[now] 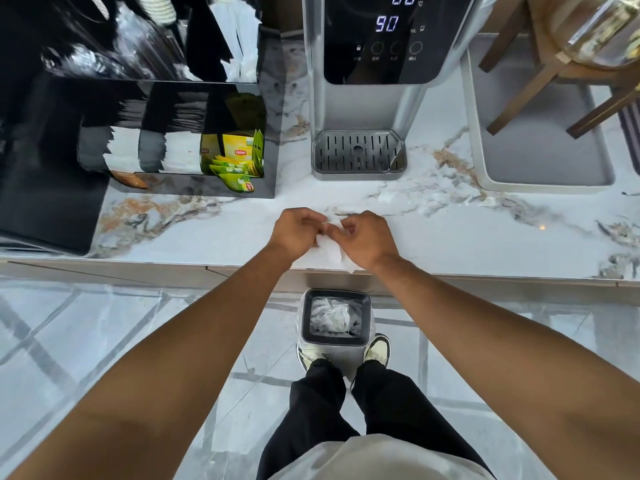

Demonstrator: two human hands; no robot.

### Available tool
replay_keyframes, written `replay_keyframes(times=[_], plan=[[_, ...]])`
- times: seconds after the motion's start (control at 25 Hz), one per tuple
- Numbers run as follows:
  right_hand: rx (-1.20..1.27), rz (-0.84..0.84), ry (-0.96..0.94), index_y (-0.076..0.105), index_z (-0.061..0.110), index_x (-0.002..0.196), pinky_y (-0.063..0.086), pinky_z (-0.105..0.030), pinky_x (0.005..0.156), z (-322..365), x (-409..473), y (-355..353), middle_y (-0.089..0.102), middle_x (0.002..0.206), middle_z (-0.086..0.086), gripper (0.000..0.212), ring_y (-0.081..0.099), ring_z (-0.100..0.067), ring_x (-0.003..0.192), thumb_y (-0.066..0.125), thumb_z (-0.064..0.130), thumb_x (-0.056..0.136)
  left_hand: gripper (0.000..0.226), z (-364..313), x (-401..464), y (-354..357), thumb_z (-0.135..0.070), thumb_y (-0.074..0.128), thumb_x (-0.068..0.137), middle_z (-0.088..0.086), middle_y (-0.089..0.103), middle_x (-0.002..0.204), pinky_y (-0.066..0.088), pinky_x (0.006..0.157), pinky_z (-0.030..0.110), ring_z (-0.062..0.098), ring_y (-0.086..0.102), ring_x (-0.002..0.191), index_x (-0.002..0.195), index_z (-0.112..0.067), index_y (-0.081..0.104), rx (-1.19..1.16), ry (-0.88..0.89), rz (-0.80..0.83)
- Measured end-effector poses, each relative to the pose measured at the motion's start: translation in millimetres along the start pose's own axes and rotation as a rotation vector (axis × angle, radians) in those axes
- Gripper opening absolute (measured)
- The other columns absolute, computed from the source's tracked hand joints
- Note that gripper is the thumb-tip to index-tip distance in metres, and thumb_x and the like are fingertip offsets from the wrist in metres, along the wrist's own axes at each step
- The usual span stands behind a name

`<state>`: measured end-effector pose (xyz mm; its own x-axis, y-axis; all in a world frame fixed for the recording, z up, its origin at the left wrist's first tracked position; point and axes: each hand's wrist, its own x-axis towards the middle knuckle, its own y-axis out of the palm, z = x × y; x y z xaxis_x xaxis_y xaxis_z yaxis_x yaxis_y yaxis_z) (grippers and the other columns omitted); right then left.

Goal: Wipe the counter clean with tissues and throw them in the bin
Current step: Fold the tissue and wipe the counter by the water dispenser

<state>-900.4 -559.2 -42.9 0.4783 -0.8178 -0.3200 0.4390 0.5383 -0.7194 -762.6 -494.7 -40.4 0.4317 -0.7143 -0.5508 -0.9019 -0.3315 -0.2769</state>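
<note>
Both hands meet over the front edge of the marble worktop (207, 233), the left hand (298, 230) and the right hand (367, 239) each pinching the same white tissue (329, 252) with curled fingers, so neither is free. The tissue lies bunched between and under them, its lower corner hanging just past the worktop's edge. Directly below, on the floor between the person's shoes, stands the open bin (335, 320), already holding crumpled white tissues, which suggests that part of the wiping and discarding is done. What is left, as far as can be judged, is to finish with this tissue, wipe any remaining marks and drop it into the bin. A few pale scraps or smears (388, 197) show on the worktop in front of the water dispenser (370, 98) and its drip tray (358, 154), though against the veined marble it is hard to tell whether they are tissue bits, spills or pattern. To the left a black organiser (173, 133) with tea sachets (235, 161) sits well apart from the hands; a grey tray (540, 150) lies to the right.
</note>
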Motion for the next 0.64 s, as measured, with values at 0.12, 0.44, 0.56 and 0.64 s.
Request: replay_keyframes(times=[0.12, 0.44, 0.56, 0.64], plan=[[0.023, -0.010, 0.026, 0.071, 0.010, 0.072, 0.053, -0.034, 0.064, 8.4, 7.6, 6.5, 0.070, 0.072, -0.009, 0.038, 0.064, -0.023, 0.069, 0.071, 0.047, 0.079, 0.031, -1.5, -1.7, -11.5, 0.017, 0.044, 0.090, 0.024, 0.070, 0.094, 0.063, 0.079, 0.040, 0.035, 0.072, 0.086, 0.109, 0.005, 0.063, -0.389, -0.172, 0.099], [0.204, -0.174, 0.036, 0.076, 0.011, 0.098, 0.044, -0.018, 0.079, 4.4, 24.3, -9.9, 0.072, 0.098, -0.009, 0.021, 0.066, -0.020, 0.087, 0.066, 0.007, 0.081, 0.025, 29.5, 9.5, -38.1, 0.007, 0.048, 0.087, 0.016, 0.070, 0.095, 0.055, 0.085, 0.039, 0.034, 0.065, 0.090, 0.096, -0.003, 0.070, 0.347, 0.328, -0.230], [0.008, -0.218, -0.079, 0.073, 0.010, 0.104, 0.042, -0.021, 0.084, -16.6, 32.3, -26.5, 0.062, 0.103, -0.014, 0.024, 0.061, -0.024, 0.091, 0.061, 0.005, 0.084, 0.030, 44.2, 16.7, -49.5, 0.005, 0.051, 0.086, 0.017, 0.063, 0.118, 0.049, 0.096, 0.044, 0.035, 0.055, 0.112, 0.112, 0.000, 0.065, 0.736, 0.635, -0.173], [-0.099, -0.181, -0.134, 0.072, 0.009, 0.109, 0.045, -0.027, 0.093, -30.3, 36.3, -30.5, 0.059, 0.106, -0.014, 0.027, 0.060, -0.028, 0.098, 0.058, 0.003, 0.086, 0.037, 47.9, 23.1, -50.0, 0.003, 0.052, 0.087, 0.019, 0.057, 0.132, 0.044, 0.105, 0.049, 0.038, 0.049, 0.124, 0.124, 0.002, 0.058, 0.847, 0.722, -0.151]])
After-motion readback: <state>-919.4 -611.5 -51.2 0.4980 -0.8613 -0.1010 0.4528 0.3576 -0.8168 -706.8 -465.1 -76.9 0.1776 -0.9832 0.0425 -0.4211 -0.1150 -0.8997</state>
